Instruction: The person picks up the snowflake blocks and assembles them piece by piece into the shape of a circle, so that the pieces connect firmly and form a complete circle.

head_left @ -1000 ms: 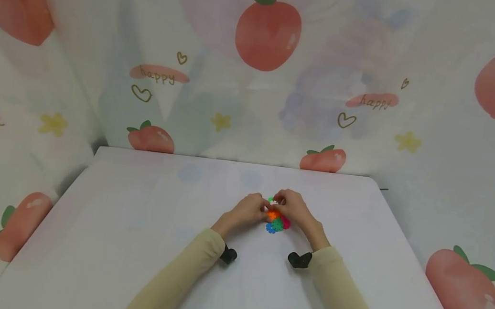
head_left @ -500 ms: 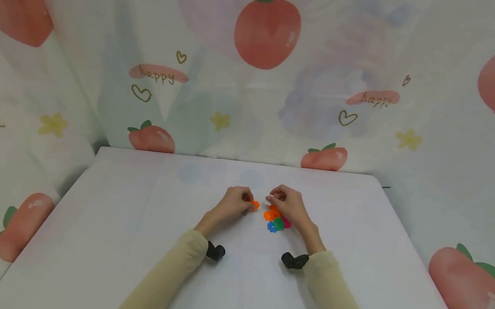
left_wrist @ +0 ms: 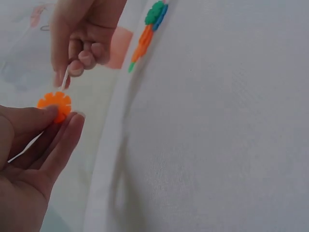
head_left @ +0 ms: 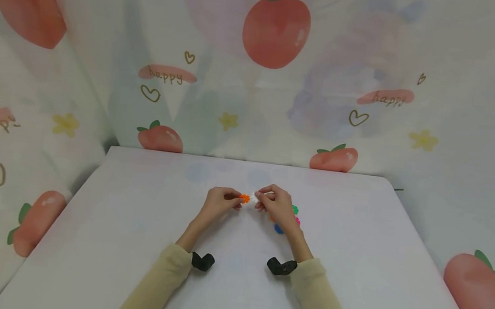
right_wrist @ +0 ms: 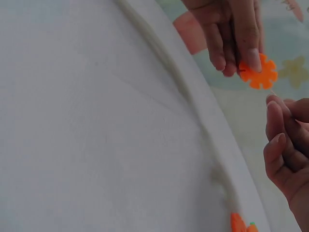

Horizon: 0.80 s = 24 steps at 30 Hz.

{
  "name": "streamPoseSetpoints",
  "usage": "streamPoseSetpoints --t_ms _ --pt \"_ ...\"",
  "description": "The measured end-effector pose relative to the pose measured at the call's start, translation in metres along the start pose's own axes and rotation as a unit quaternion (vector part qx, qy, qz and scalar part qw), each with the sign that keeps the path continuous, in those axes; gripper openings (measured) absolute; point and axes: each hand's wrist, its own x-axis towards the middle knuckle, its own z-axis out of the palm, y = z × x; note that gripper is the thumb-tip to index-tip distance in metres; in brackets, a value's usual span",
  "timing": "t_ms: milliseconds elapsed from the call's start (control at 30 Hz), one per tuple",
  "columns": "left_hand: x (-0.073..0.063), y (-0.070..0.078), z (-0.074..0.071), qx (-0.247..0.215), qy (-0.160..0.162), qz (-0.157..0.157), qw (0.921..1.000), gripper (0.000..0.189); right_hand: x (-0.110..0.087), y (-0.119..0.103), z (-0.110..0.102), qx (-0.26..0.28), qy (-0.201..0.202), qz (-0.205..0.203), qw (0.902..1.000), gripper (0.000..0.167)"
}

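Note:
My left hand (head_left: 218, 205) pinches an orange notched plastic disc (left_wrist: 57, 104) between thumb and fingers, above the table. Facing it, my right hand (head_left: 277, 207) pinches a white notched disc (head_left: 253, 198), seen nearly edge-on as a thin strip in the left wrist view. The two discs are very close, edge towards edge; whether they touch I cannot tell. Below and behind the right hand lies a small pile of discs: a green disc (left_wrist: 155, 12), a blue disc (head_left: 279, 229), a pink disc (head_left: 297, 221) and orange discs (left_wrist: 141, 42), partly hidden by that hand.
A white-covered table (head_left: 138, 233) spreads under both hands. Behind it hangs a patterned cloth wall (head_left: 243, 92) with printed fruit. Black wrist cameras, a left one (head_left: 203, 262) and a right one (head_left: 281, 266), stick out near the sleeves.
Both hands were over the pile. The left hand drew leftward with the orange disc, then the right hand brought the white disc left, up to it. The pile stayed on the table.

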Motion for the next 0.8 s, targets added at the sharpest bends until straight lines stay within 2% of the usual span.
streamPoseSetpoints --t_ms 200,400,633,700,800 --pt "-0.010 -0.002 -0.001 -0.021 0.028 0.003 0.9994 0.010 -0.001 -0.002 0.012 0.053 -0.002 0.035 0.9980 0.026" --pt "-0.018 -0.001 -0.004 -0.014 0.040 0.021 0.9989 0.008 -0.002 -0.005 0.020 0.067 -0.020 0.044 0.9966 0.028" --pt "-0.024 0.007 -0.005 0.012 0.057 0.070 0.9959 0.005 -0.007 -0.012 0.026 0.086 -0.013 0.033 0.9957 0.024" --pt "-0.024 0.007 -0.005 0.022 0.061 0.089 0.9939 0.005 -0.008 -0.013 0.027 0.098 -0.012 0.040 0.9943 0.024" --pt "-0.024 0.007 -0.003 0.026 0.059 0.097 0.9932 0.005 -0.009 -0.011 0.027 0.113 -0.016 0.053 0.9920 0.024"
